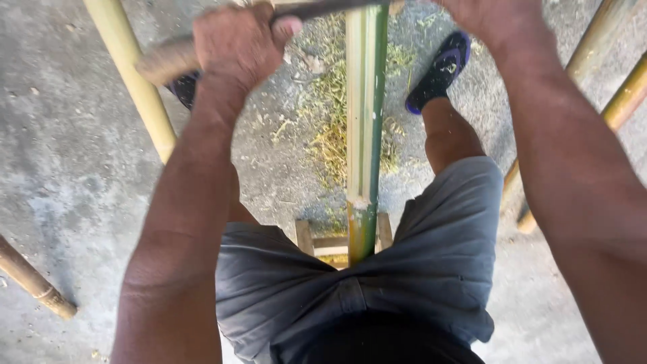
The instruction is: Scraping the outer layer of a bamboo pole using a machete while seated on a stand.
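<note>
- While the person sits astride a low wooden stool (pixel 306 237), a green bamboo pole (pixel 366 121) runs from between the thighs straight out over the concrete floor (pixel 60 155), its near end resting on the stool's front edge.
- Left hand (pixel 236 44): fingers wrapped fully closed round the pale wooden handle (pixel 162 62) of a two-handled blade (pixel 323 8), which lies across the pole at the top of the view.
- Right hand (pixel 485 17): mostly cut off by the top edge of the view; its grip cannot be told, nor whether it holds the blade's far end.
- Handling, judged: the pole looks stiff and fairly light for its length; the skinned pale strip is likely smooth and slippery, with sharp fibrous edges. Firmest purchase appears to be near the node (pixel 360 202) by the stool, or pinned between the legs.
- Shavings (pixel 330 128) lie heaped on the floor under the pole, between the two dark shoes (pixel 439 71).
- Room: open floor to the left of the stool; a yellow pole (pixel 135 81) slants close beside the left forearm, further poles (pixel 623 101) crowd the right arm, and another pole (pixel 34 280) lies at the lower left. Sideways travel is tight; along the pole the way is open.
</note>
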